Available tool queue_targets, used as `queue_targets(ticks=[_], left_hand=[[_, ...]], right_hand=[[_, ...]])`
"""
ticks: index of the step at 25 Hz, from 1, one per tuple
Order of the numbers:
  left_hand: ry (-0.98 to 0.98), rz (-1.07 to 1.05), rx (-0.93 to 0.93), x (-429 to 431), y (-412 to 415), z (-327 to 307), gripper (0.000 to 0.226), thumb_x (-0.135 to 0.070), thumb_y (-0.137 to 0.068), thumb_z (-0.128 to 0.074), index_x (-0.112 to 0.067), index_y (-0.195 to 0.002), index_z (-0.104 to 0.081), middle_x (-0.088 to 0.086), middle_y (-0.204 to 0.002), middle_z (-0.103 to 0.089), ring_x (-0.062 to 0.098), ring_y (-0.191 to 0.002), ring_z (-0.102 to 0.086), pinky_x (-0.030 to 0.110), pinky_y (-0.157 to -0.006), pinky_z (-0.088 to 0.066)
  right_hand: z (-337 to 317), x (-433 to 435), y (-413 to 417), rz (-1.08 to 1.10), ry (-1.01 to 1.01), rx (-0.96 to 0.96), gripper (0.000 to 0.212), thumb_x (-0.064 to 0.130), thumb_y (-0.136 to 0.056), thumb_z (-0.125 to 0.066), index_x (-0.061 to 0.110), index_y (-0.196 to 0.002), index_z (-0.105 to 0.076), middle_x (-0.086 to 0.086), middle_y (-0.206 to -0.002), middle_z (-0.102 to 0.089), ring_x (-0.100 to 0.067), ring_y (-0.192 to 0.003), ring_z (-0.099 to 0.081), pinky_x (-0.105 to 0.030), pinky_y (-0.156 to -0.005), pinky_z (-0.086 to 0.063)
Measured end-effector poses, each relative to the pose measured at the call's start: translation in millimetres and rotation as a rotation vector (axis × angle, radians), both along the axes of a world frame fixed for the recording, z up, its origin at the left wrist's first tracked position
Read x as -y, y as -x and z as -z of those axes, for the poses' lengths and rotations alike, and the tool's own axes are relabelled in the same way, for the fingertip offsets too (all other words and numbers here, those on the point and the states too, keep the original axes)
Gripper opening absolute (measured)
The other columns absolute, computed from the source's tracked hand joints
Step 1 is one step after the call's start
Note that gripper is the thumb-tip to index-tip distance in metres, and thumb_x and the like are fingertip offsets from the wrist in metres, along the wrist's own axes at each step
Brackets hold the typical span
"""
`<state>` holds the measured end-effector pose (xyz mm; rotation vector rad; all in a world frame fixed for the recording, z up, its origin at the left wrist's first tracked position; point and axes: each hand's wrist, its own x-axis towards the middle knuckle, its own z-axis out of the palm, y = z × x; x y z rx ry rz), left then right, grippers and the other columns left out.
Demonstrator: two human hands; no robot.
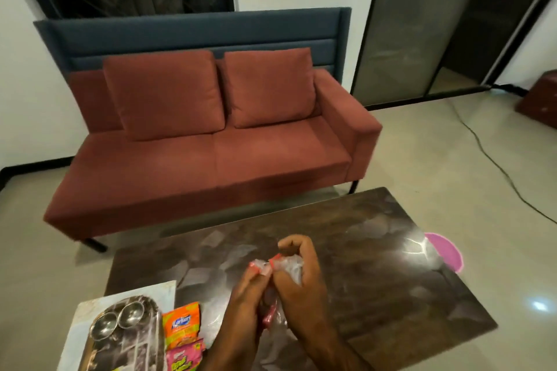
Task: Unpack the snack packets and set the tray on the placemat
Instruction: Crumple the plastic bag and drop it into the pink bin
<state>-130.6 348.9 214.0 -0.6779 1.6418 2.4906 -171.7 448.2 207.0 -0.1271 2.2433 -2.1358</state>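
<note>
Head view: I judge the task mostly done. The oval metal tray with two steel bowls already sits on the pale placemat at seven o'clock on the dark tabletop, with an orange snack packet and a pink snack packet beside it. My left hand and right hand both pinch a crumpled clear plastic bag, fingers curled closed.
</note>
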Motion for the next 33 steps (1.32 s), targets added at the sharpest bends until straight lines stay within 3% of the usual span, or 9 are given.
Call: queue_targets(ticks=[2, 6, 9, 12, 20, 23, 26, 30, 33], left_hand=[[0.151, 0.109, -0.009, -44.5, -0.7, -6.1, 0.026, -0.035, -0.094, -0.06, -0.025, -0.111, -0.076, 0.007, -0.112, -0.077, 0.026, -0.097, -0.075, 0.053, -0.075, -0.064], [0.233, 0.092, 0.019, -134.5, 7.9, -22.1, 0.013, -0.022, -0.097, -0.06, -0.019, -0.09, -0.07, 0.018, -0.102, -0.074, 0.028, -0.087, -0.073, 0.056, -0.066, -0.062], [0.151, 0.215, 0.203, -201.2, 13.9, -36.1, 0.028, -0.04, -0.096, -0.059, -0.018, -0.112, -0.065, 0.019, -0.108, -0.074, 0.041, -0.1, -0.07, 0.066, -0.084, -0.057], [0.058, 0.366, 0.251, -258.4, 20.4, -49.5, 0.028, -0.04, -0.096, -0.062, -0.025, -0.119, -0.062, 0.019, -0.112, -0.073, 0.048, -0.104, -0.069, 0.072, -0.082, -0.054], [0.097, 0.511, 0.207, -361.0, 83.2, -26.3, 0.029, -0.041, -0.105, -0.044, -0.028, -0.116, -0.067, 0.008, -0.1, -0.079, 0.034, -0.09, -0.074, 0.048, -0.06, -0.059], [0.097, 0.541, 0.153, -384.9, 120.7, -15.0, 0.026, -0.025, -0.105, -0.045, -0.015, -0.115, -0.067, 0.021, -0.116, -0.072, 0.035, -0.099, -0.07, 0.038, -0.062, -0.058], [0.084, 0.637, 0.065, -390.4, 156.1, 3.1, 0.029, -0.012, -0.106, -0.041, -0.004, -0.125, -0.061, 0.026, -0.123, -0.065, 0.043, -0.11, -0.064, 0.05, -0.082, -0.059], [0.221, 0.639, 0.091, -410.3, 213.8, 15.7, 0.023, -0.004, -0.104, -0.044, -0.008, -0.117, -0.063, 0.026, -0.095, -0.071, 0.024, -0.056, -0.064, 0.027, -0.039, -0.044], [0.183, 0.62, 0.176, -430.6, 250.2, 30.2, 0.025, 0.004, -0.102, -0.038, -0.005, -0.112, -0.06, 0.022, -0.079, -0.07, 0.016, -0.038, -0.055, 0.021, -0.033, -0.037]], right_hand=[[-6.2, -57.1, 6.9, 0.086, -0.026, -0.008, 0.027, 0.028, -0.067, -0.058, 0.033, -0.092, -0.069, 0.007, -0.09, -0.07, -0.007, -0.08, -0.068, -0.024, -0.073, -0.058], [-14.2, -163.0, 12.8, 0.252, -0.038, 0.009, 0.011, 0.027, -0.068, -0.061, 0.022, -0.071, -0.07, 0.007, -0.088, -0.075, -0.005, -0.086, -0.071, -0.018, -0.073, -0.057], [-17.3, -222.6, 8.0, 0.288, -0.09, 0.07, 0.013, 0.024, -0.078, -0.071, 0.025, -0.066, -0.067, 0.005, -0.073, -0.075, -0.01, -0.069, -0.072, -0.021, -0.064, -0.06], [-13.5, -272.6, 8.3, 0.361, -0.136, 0.101, 0.031, 0.007, -0.087, -0.071, 0.027, -0.064, -0.063, 0.004, -0.065, -0.071, -0.006, -0.06, -0.066, -0.02, -0.056, -0.057], [4.3, -346.4, 51.0, 0.583, -0.092, 0.175, 0.011, 0.025, -0.091, -0.068, 0.034, -0.096, -0.065, 0.013, -0.098, -0.072, -0.011, -0.091, -0.071, -0.02, -0.074, -0.062], [1.2, -370.3, 72.8, 0.474, -0.192, 0.183, 0.036, 0.04, -0.085, -0.064, 0.046, -0.12, -0.059, 0.023, -0.125, -0.058, -0.006, -0.111, -0.064, -0.018, -0.09, -0.059], [-3.1, -396.4, 97.4, 0.381, -0.201, 0.242, 0.031, 0.043, -0.086, -0.066, 0.048, -0.115, -0.055, 0.019, -0.131, -0.055, -0.007, -0.117, -0.062, -0.018, -0.097, -0.056], [-2.3, -434.2, 133.1, 0.123, -0.16, 0.427, 0.054, 0.038, -0.088, -0.061, 0.034, -0.14, -0.046, 0.009, -0.147, -0.047, -0.006, -0.132, -0.051, -0.014, -0.111, -0.043], [11.0, -462.2, 165.0, 0.059, -0.206, 0.458, 0.059, 0.023, -0.103, -0.056, 0.014, -0.158, -0.036, 0.001, -0.164, -0.035, -0.015, -0.15, -0.038, -0.03, -0.127, -0.029]])
